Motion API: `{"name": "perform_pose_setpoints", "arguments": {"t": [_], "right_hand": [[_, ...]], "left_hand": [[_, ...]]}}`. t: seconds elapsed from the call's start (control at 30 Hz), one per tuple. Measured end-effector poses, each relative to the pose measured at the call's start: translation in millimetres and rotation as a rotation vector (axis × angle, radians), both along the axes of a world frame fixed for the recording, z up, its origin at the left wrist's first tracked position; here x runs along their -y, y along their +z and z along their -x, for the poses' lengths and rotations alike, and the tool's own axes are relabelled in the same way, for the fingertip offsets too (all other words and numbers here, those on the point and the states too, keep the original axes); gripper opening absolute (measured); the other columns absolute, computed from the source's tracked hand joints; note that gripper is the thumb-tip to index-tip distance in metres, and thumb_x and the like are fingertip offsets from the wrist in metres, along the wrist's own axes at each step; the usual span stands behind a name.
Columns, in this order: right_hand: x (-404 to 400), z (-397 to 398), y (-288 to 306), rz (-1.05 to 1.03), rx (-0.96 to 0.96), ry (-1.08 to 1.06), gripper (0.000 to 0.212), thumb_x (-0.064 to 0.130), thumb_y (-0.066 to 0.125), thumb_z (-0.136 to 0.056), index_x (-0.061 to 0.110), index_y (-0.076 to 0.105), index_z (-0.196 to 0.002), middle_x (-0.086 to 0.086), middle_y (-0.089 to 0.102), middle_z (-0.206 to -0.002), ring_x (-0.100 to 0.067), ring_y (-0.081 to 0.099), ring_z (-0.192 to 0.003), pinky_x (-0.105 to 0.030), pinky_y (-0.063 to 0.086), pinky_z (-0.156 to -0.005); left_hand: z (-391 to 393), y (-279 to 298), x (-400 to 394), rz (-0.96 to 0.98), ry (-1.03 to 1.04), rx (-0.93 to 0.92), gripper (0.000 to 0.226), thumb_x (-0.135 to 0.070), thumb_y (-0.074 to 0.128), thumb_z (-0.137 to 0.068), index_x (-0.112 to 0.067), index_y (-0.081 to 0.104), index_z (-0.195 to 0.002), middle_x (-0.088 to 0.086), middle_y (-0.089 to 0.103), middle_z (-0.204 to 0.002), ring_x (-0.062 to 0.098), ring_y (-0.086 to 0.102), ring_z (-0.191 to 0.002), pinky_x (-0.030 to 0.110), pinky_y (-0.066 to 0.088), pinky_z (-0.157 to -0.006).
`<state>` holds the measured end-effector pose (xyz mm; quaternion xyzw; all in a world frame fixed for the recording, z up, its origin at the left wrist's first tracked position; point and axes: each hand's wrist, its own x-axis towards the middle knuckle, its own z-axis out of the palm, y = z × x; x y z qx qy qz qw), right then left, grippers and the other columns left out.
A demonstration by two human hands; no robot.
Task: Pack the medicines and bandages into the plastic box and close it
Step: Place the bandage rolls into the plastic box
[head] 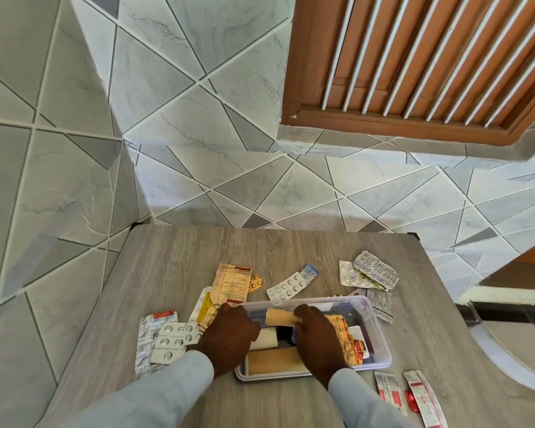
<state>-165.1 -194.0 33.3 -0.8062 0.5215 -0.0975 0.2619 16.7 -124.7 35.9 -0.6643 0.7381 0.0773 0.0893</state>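
Grey tiled walls (173, 88) with diagonal seams fill the background, and a brown slatted shutter (414, 57) sits at upper right. Below them I see a grey wood-grain table (173, 257) carrying all task items.

1. Box. A clear plastic box (380, 332) stands open near the table's front edge, lid not seen. Inside lie a tan bandage (275, 359) along the near wall, a white roll (264, 339) above it, and an orange foil packet (346, 338) toward the right.

2. Hands. My right hand (317, 338) is curled around one end of a tan bandage roll (280, 316), holding it above the box's far half; the roll points left from the grip. My left hand (229, 335) rests over the box's left wall, fingers bent; whether it holds anything, I cannot tell.

3. Loose items. Silver pill strips (161, 338) lie just left of the left hand. An orange-printed sachet (232, 281) and a white pill strip (288, 287) lie beyond the box. Crumpled silver strips (371, 271) lie at far right. Red-and-white sachets (420, 396) lie near the front right, beside the right sleeve (359, 396).
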Motion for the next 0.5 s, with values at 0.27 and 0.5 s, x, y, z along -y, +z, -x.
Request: {"name": "perform_pose_setpoints", "arguments": {"t": [0.27, 0.5], "right_hand": [[-7, -35, -12, -0.045, -0.097, 0.138, 0.035, 0.013, 0.041, -0.094, 0.018, 0.056, -0.125, -0.005, 0.057, -0.129, -0.023, 0.054, -0.117, -0.032, 0.040, -0.101], [-13, -15, -1, -0.041, -0.025, -0.020, 0.036, 0.016, 0.042, -0.093, 0.022, 0.059, -0.124, -0.003, 0.061, -0.127, -0.021, 0.053, -0.118, -0.031, 0.037, -0.103]], "left_hand": [[-17, -7, -11, 0.205, 0.001, -0.137, 0.018, -0.038, 0.072, -0.061, -0.035, 0.064, -0.075, -0.015, 0.067, -0.075, 0.009, 0.065, -0.074, 0.028, 0.051, -0.068], [-14, 8, -10, 0.283, 0.069, -0.369, 0.022, -0.029, 0.054, -0.071, -0.030, 0.070, -0.087, -0.009, 0.071, -0.087, 0.018, 0.065, -0.087, 0.039, 0.051, -0.076]]}}
